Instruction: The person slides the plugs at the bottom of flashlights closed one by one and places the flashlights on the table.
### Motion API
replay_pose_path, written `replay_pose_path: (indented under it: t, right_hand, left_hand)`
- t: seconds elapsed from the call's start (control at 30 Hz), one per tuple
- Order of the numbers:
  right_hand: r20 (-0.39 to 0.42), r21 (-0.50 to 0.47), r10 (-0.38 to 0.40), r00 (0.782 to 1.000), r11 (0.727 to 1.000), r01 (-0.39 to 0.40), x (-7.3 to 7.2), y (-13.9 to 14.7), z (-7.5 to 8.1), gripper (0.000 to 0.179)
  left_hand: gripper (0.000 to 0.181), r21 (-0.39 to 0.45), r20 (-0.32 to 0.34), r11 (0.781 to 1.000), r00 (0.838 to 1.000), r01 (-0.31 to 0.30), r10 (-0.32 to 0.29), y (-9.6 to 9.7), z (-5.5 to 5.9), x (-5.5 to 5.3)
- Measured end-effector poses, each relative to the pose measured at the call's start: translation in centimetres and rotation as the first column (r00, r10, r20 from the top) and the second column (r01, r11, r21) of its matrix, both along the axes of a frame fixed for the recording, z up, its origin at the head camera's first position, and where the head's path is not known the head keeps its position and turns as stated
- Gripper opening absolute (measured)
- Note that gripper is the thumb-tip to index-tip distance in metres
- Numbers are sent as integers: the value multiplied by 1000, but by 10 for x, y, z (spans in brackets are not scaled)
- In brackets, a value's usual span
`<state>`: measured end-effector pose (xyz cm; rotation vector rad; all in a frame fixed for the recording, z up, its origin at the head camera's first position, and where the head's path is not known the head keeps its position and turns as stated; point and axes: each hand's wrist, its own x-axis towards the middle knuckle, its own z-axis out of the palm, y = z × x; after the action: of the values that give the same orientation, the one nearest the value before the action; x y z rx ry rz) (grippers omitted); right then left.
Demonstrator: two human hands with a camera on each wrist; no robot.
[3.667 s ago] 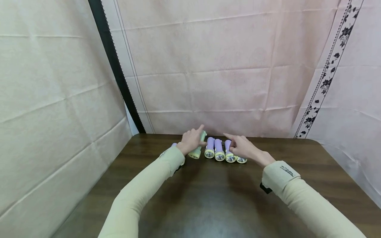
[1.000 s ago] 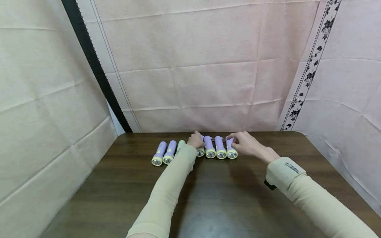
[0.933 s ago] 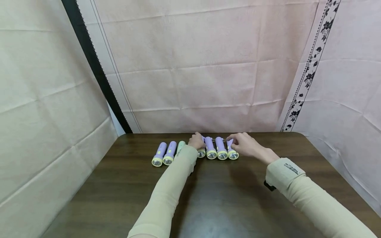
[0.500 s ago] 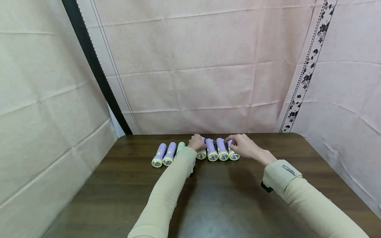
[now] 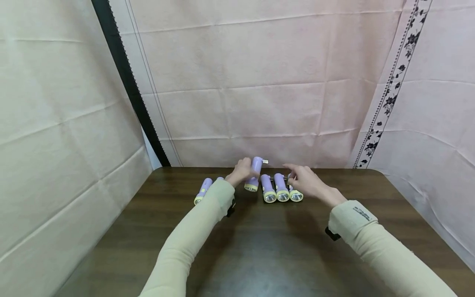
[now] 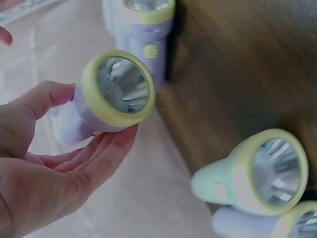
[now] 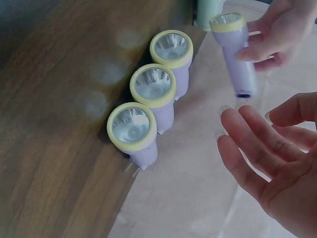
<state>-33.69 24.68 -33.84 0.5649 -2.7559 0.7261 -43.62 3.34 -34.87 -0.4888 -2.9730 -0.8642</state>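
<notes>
Thumb and fingers of my left hand grip a purple flashlight with a pale yellow rim, raised and tilted lens down at the table's far edge. Its lens faces the camera in the left wrist view. My right hand holds nothing; in the right wrist view its fingers are loosely bent, just below the raised flashlight's tail. Beside it lie three purple flashlights in a row: one at the left, a middle one and a right one, partly hidden by that hand.
Left of my left hand lies another group: a purple flashlight, a mint green one and a further purple one, partly covered by my sleeve in the head view. A pale cloth hangs behind the brown table.
Earlier my left hand held the mint green flashlight, which now lies in the left group. Since half a second ago it has lifted a purple flashlight off the right row. My right hand stays near that row.
</notes>
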Motion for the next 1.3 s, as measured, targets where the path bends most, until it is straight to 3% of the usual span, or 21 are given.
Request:
replay_pose_path:
  t: [0.2,0.43,0.7,0.97,1.3]
  right_hand:
    - [-52,-9,0,999,1000,-1,-2,3,0,61]
    - [-63,29,71,995,997,-70,-4,0,-13,65]
    - [-51,10,161,986,987,-160,-5,-12,-12,68]
    - [-43,83,134,990,988,-130,-2,-18,-10,65]
    - [-219,235,128,967,969,-75,0,-24,-14,67]
  left_hand:
    - [44,33,-66,988,986,153,-150,-4,9,5]
    - [48,-2,-131,965,956,263,-261,-13,-6,7]
    - [51,-39,-123,947,939,320,-322,-13,-8,12]
    - [52,-17,-70,932,930,362,-362,-14,-7,17]
    - [51,10,-58,911,910,412,-411,-16,-7,21]
